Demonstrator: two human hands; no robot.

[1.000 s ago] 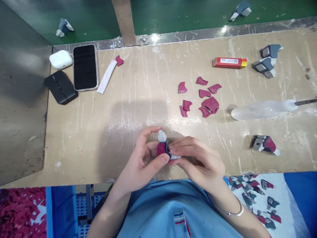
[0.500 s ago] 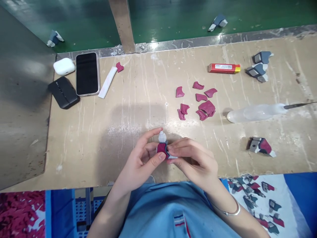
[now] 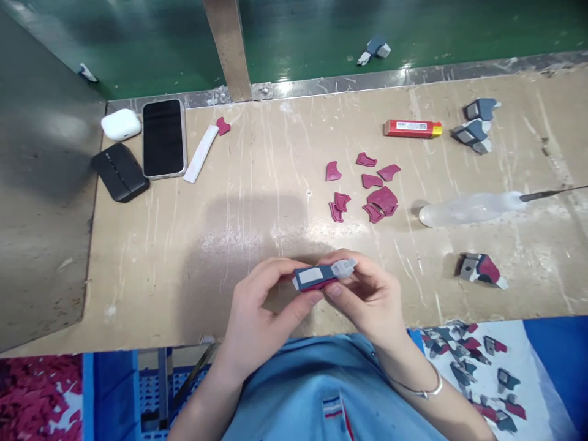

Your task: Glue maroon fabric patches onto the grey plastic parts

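Observation:
Between both hands, just over the table's near side, is a small dark-blue, grey and maroon plastic part (image 3: 311, 275). My left hand (image 3: 264, 306) pinches its left end with thumb and fingers. On the other end, near the pale grey tip, my right hand (image 3: 370, 297) is closed too. A light rectangular face points up, and a strip of maroon shows along the lower edge. Beyond the hands lie several loose maroon pieces (image 3: 382, 199). To the right, a similar assembled part (image 3: 482, 269) with a maroon face rests on the table.
A translucent bottle-like handle (image 3: 473, 209) with a thin metal blade lies right. Behind it are a red lighter (image 3: 412, 128) and blue-grey parts (image 3: 473, 131). A phone (image 3: 163, 139), white case (image 3: 120, 125) and black case (image 3: 120, 173) lie left. Finished-looking parts fill a tray (image 3: 535, 361) below right.
The part has been turned: its maroon face was up, and now a dark-blue side with a light rectangle shows. The pale tip swung from the far side to the right.

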